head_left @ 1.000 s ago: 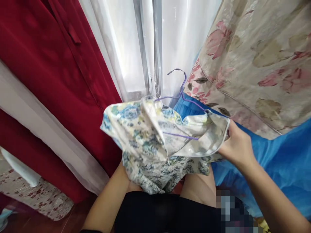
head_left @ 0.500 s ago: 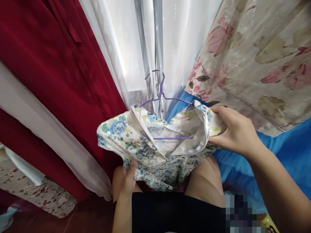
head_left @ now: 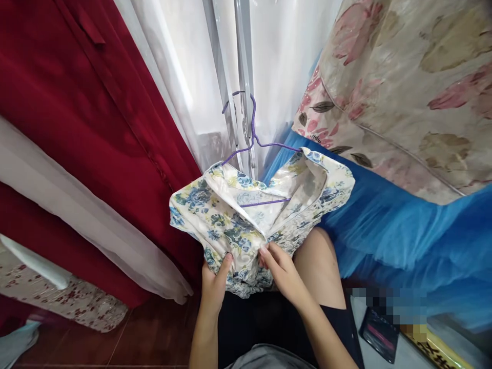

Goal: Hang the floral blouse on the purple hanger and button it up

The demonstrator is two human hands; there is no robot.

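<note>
A white dress or blouse with blue and yellow flowers (head_left: pixel 240 233) hangs on a purple wire hanger (head_left: pixel 253 115). The hanger's hook loops around the grey metal bars (head_left: pixel 226 66) in front of me. My left hand (head_left: pixel 216 279) grips the garment's lower left side, thumb on top, other fingers hidden beneath. My right hand (head_left: pixel 280 266) pinches the cloth at the bottom of the V-neck, where the front edges cross. Both shoulders rest spread on the hanger, and its lower bar shows through the neck opening. The garment's lower part is bunched above my lap.
Red cloth (head_left: pixel 111 128) and white sheer fabric (head_left: pixel 161 66) hang at left and centre. On the right hang a floral cloth (head_left: pixel 403 102) and blue tulle (head_left: pixel 384 241). A dark flat packet (head_left: pixel 380 333) and a yellow package (head_left: pixel 434 348) lie low on the right.
My right hand has left the right shoulder of the garment and now pinches the neckline's bottom. My left hand still holds the left side. The right shoulder now lies spread out.
</note>
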